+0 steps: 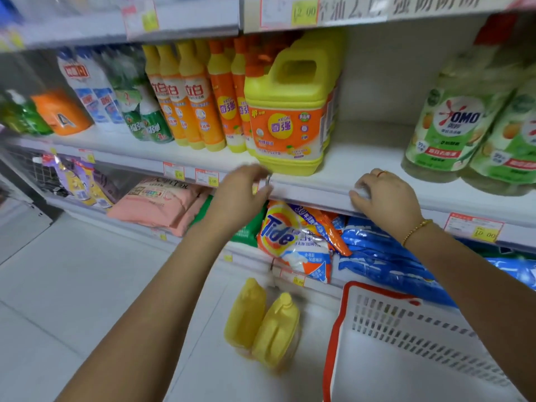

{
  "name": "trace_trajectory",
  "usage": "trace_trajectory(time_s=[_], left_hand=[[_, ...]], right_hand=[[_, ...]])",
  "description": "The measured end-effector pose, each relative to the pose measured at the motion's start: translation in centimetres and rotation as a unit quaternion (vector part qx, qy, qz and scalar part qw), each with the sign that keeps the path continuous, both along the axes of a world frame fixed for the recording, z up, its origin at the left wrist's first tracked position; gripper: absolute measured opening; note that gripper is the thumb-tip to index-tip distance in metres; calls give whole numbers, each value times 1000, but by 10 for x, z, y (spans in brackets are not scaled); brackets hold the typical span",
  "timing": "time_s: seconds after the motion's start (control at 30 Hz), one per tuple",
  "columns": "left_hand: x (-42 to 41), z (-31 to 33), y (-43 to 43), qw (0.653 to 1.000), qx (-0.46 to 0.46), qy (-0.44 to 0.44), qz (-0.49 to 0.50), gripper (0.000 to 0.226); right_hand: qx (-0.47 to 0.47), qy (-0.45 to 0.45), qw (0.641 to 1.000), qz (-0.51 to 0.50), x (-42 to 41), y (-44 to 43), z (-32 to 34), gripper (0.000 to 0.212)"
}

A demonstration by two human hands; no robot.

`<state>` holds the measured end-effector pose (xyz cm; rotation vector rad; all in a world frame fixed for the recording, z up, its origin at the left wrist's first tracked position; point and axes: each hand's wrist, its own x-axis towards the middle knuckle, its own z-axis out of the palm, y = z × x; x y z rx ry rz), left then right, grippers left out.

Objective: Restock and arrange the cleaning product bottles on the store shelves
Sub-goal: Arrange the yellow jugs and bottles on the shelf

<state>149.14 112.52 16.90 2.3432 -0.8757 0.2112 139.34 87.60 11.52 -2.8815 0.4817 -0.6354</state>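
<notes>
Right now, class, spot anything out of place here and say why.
Two yellow jugs sit on the floor beside the basket, not on the shelf with the matching jug, where a gap lies open.

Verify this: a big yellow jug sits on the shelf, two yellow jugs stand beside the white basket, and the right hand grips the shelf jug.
Wrong on the hand: in the head view the right hand grips the shelf edge, right of the shelf jug and apart from it. The two yellow jugs beside the white basket are as stated.
</notes>
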Motion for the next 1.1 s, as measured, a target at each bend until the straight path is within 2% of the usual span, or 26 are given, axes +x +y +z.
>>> trace_trajectory(time_s=[0.1,0.17,0.2,0.27,0.33,0.4,0.47,0.57,0.67,0.8,0.9,0.93,0.97,1.03,1.1], left_hand=[[12,62,-41,986,-49,-152,-47,47],[27,78,-66,982,-40,-181,-25,62],[36,81,-76,985,-37,-167,3,70],[52,78,-86,990,-68,-113,51,80],[61,75,-88,984,-157,-59,66,85],[70,70,-87,957,-274,3,92,85],[79,64,-82,925,-344,128,95,91],[90,46,-72,907,-303,292,12,94],[94,32,-62,903,-264,338,-24,96],[92,25,-52,922,-227,302,-79,90],[64,22,-54,963,-180,176,-92,80],[54,19,-55,973,-169,132,-90,80],[43,17,-57,976,-172,101,-93,79],[23,18,-60,972,-199,66,-109,75],[7,24,-64,969,-205,47,-131,74]], right_hand=[[7,9,1000,12,-5,-4,0,31],[15,9,1000,18,-8,-6,-1,30],[18,9,1000,21,-9,-7,-1,29],[27,10,999,29,-10,-9,0,27],[35,10,999,37,-11,-11,0,25],[41,7,998,42,-11,-12,1,24],[42,-2,998,45,-11,-12,0,23],[39,3,998,38,-11,-12,1,24],[49,-4,998,27,-10,-9,0,23],[53,5,998,18,-8,-9,-1,24],[68,25,997,20,-9,-10,0,30],[105,19,994,23,-10,-11,4,40],[180,-6,983,35,-13,-9,11,54],[364,-108,921,86,-22,-4,34,77],[470,-199,848,144,-32,3,59,81]])
